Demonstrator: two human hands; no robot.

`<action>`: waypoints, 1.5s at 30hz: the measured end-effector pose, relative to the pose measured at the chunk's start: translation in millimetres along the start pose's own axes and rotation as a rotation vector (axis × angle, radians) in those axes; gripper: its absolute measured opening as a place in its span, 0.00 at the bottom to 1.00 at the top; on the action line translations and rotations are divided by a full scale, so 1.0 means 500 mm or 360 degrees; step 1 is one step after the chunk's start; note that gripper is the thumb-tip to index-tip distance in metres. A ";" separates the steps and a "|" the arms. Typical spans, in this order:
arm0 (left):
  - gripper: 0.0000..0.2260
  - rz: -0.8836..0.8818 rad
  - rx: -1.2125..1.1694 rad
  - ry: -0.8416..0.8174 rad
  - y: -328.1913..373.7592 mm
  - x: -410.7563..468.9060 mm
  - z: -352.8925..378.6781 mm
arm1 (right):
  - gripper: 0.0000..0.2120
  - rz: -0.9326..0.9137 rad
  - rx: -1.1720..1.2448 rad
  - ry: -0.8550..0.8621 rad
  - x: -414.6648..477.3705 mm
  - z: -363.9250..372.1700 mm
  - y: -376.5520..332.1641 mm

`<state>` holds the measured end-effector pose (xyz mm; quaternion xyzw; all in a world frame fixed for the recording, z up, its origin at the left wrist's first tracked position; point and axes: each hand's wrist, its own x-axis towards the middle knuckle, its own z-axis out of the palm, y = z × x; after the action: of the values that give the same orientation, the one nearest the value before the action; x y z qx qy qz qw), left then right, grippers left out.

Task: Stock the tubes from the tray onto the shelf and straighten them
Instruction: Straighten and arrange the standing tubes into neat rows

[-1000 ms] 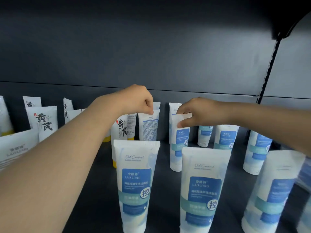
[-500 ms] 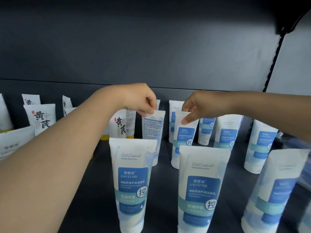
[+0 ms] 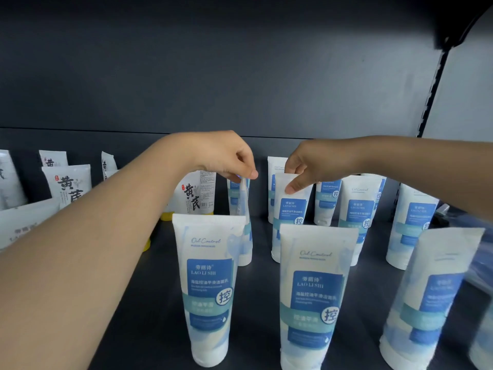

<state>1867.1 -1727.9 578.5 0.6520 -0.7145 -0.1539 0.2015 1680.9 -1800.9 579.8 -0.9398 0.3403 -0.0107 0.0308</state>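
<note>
- Currently the left hand [image 3: 226, 158] is curled, thumb and forefinger pinching the top crimp of an edge-on tube [image 3: 241, 209]; the other fingers are tucked in.
- That tube hangs straight below the hand, cap down. It is turned so only its thin side shows: white with blue print, blurred. Its cap end sits at shelf level, partly hidden by a nearer tube.
- Right hand [image 3: 312, 164] is near the left one, not touching it. Thumb lies on the front of the top seal of a label-front tube [image 3: 290, 222], fingers curled behind it.
- That tube is upright, cap down, directly under the right hand. White body, blue label panel, teal band, round badge, label facing the camera.
- Nearer than both hands: three front-row tubes [image 3: 210, 289] of the same design. "Oil Control" and "LAO LI SHI" are readable on two; the one furthest right is blurred.
- Behind and right of the right hand: more same-design tubes [image 3: 357, 209], upright and loosely spaced, one directly behind the held tube.
- Left of the left hand: yellow-cap tubes [image 3: 192, 196], white with black brush characters. One is just beside the edge-on tube, others are beyond the forearm. A pale tube [image 3: 21, 225] leans at the far left edge.
- Shelf [image 3: 261, 303]: dark matte deck.
- Back panel [image 3: 240, 76] above the hands: dark, plain, with a horizontal seam near wrist height.
- Slotted upright [image 3: 432, 89] is up and right of the right hand, with a lighter grey panel [image 3: 466, 89] beyond it.
</note>
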 end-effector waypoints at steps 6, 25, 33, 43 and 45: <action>0.09 0.0089 0.0089 -0.0037 -0.003 0.002 -0.003 | 0.17 0.0000 -0.0048 -0.0045 0.008 -0.002 -0.008; 0.04 0.0034 0.0558 -0.0086 -0.003 0.005 -0.018 | 0.11 0.0056 0.0070 -0.0171 -0.001 -0.023 -0.016; 0.04 0.0069 0.0547 -0.0049 -0.018 0.002 -0.022 | 0.08 0.0053 0.0058 -0.0130 0.001 -0.018 -0.017; 0.05 0.0097 0.0457 -0.0021 -0.025 0.002 -0.019 | 0.09 0.0037 -0.0009 -0.0077 0.006 -0.014 -0.025; 0.04 0.0104 0.0485 -0.0023 -0.022 0.003 -0.018 | 0.11 0.0070 -0.0050 -0.0117 0.003 -0.018 -0.024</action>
<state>1881.1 -1730.3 581.3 0.6504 -0.7519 -0.0418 0.0999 1689.4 -1793.4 589.6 -0.9322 0.3595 0.0298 0.0288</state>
